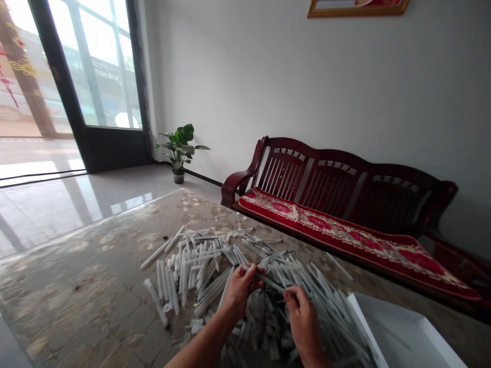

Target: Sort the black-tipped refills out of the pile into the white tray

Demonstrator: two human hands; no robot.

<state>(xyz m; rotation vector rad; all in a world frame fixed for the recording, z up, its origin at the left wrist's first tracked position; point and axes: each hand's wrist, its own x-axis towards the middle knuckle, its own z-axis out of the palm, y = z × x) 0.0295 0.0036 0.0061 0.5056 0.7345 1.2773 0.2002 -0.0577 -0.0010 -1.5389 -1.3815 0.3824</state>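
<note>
A big heap of white pen barrels (207, 266) and small caps lies spread over a marbled brown table (95, 276). Over the heap, my left hand (240, 289) and my right hand (303, 319) together pinch one thin pen (268, 281) that runs slanted between them. The left fingers close on its upper end and the right fingers close on its lower end. Several loose barrels lie to the left of my left hand, and a dense bundle lies to the right of my right hand.
A white box (402, 337) sits at the table's near right corner. Behind the table stands a dark wooden bench (345, 179) with a red cushion. A potted plant (179, 151) stands by the glass door (95, 76); tiled floor lies to the left.
</note>
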